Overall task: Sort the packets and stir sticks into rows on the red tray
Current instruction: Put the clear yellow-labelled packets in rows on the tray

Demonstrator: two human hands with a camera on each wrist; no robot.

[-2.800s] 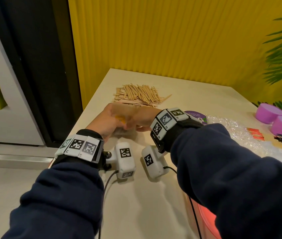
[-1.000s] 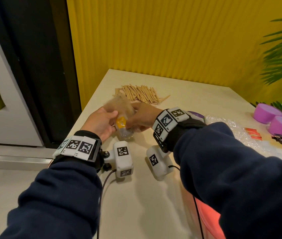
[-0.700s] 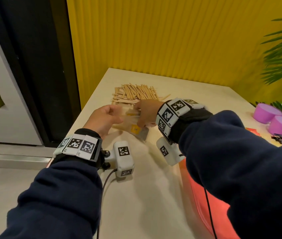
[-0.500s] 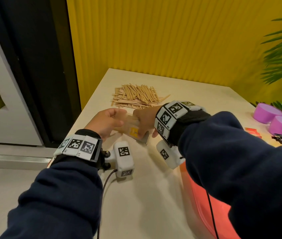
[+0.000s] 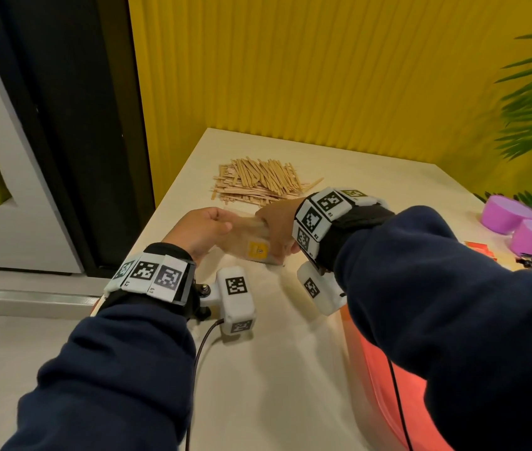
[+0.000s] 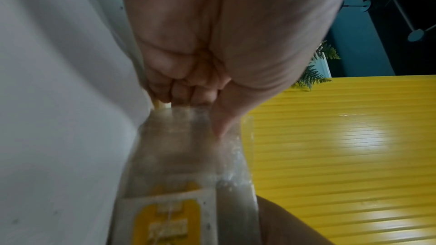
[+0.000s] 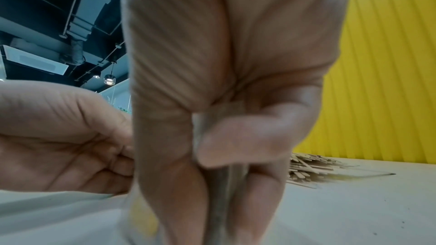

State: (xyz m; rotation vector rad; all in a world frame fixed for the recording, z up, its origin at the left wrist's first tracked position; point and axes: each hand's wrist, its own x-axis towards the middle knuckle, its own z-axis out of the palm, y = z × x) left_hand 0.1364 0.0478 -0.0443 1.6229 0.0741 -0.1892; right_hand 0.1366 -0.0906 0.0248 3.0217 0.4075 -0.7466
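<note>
Left hand [image 5: 201,230] and right hand [image 5: 277,224]: fingers clamped on opposite ends of clear bag [image 5: 249,237], apparently holding stir sticks, above desk [image 5: 290,369]. Loose stick pile [image 5: 258,185] beyond.

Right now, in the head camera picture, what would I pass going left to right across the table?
Left hand → clear bag with a yellow label, held in both hands → right hand → red tray → purple tubs at the far right.
</note>
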